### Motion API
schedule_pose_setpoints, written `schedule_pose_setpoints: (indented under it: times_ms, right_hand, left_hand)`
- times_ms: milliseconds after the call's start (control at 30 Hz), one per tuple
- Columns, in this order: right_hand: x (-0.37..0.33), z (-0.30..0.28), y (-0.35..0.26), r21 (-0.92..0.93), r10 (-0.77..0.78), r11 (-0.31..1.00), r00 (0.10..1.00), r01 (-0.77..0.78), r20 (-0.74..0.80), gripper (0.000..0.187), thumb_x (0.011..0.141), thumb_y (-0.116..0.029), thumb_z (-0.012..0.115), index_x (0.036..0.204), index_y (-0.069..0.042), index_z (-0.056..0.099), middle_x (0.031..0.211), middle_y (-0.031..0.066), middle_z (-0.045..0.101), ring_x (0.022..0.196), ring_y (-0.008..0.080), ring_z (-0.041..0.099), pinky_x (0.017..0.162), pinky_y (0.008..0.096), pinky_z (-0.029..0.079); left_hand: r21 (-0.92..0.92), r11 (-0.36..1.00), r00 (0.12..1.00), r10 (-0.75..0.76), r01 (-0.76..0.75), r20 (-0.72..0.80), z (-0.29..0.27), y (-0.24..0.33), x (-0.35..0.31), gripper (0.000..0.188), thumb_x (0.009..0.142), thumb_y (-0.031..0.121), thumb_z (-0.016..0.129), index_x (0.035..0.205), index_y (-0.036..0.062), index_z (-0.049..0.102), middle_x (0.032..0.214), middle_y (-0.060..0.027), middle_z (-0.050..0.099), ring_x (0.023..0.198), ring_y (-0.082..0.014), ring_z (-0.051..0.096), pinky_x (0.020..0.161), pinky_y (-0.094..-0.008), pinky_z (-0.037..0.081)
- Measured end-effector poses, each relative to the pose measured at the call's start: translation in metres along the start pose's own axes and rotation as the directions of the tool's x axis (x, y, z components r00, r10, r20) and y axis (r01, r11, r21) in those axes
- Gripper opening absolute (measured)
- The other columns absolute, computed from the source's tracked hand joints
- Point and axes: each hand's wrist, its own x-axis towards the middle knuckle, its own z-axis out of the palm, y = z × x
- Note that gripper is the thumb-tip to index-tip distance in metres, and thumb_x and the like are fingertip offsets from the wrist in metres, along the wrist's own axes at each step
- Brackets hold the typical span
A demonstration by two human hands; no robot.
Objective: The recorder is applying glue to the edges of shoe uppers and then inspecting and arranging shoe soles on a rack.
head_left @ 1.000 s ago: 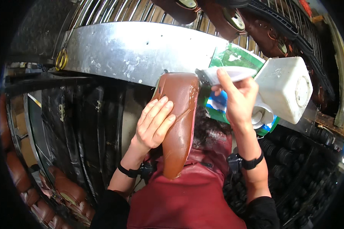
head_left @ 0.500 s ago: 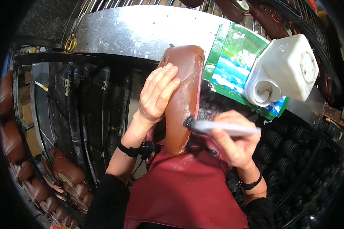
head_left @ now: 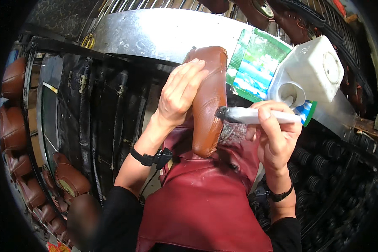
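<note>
My left hand [head_left: 178,94] is wrapped over the left side of a brown leather shoe upper [head_left: 208,109], apparently on a last. The shoe's narrow end points toward me, above my dark red apron [head_left: 201,201]. My right hand [head_left: 279,136] grips a brush [head_left: 256,116] by its pale handle. The brush's black bristles touch the shoe's right edge, where the leather looks wet and rough. Most of the shoe's left side is hidden under my left fingers.
A white plastic jug [head_left: 317,69] with a cut opening lies on a green-and-blue sheet [head_left: 256,63] at the metal worktop's [head_left: 155,31] right. Brown shoe uppers [head_left: 14,126] line a rack at left. Yellow-handled scissors [head_left: 88,40] hang by the worktop; black ribbed parts [head_left: 319,164] stack at right.
The brush has moved up and right along the shoe's edge with my right hand. The shoe and my left hand have shifted slightly right and away from me.
</note>
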Motion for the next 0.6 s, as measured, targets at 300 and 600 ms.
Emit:
schedule_pose_setpoints:
  times_ms: [300, 600]
  right_hand:
    - [0.003, 0.006, -0.049, -0.348, -0.234, 0.862, 0.898, 0.368, 0.372, 0.030, 0.077, -0.024, 0.081, 0.087, 0.001, 0.070, 0.089, 0.0189, 0.075, 0.081, 0.0273, 0.074, 0.075, 0.0368, 0.059]
    - [0.062, -0.003, -0.081, -0.282, -0.437, 0.775, 0.802, 0.566, 0.408, 0.032, 0.075, -0.028, 0.081, 0.086, -0.002, 0.066, 0.091, 0.0173, 0.074, 0.080, 0.0250, 0.067, 0.081, 0.0375, 0.051]
  left_hand:
    - [-0.021, 0.996, 0.994, -0.084, 0.086, 0.077, -0.008, -0.002, 0.031, 0.044, 0.085, 0.001, 0.060, 0.129, -0.0044, 0.064, 0.129, -0.0232, 0.068, 0.123, -0.0402, 0.066, 0.107, -0.0485, 0.051]
    - [-0.166, 0.965, 0.971, -0.176, 0.202, 0.161, -0.027, -0.009, 0.100, 0.044, 0.085, -0.001, 0.064, 0.129, -0.0006, 0.062, 0.125, -0.0226, 0.070, 0.119, -0.0418, 0.067, 0.101, -0.0448, 0.053]
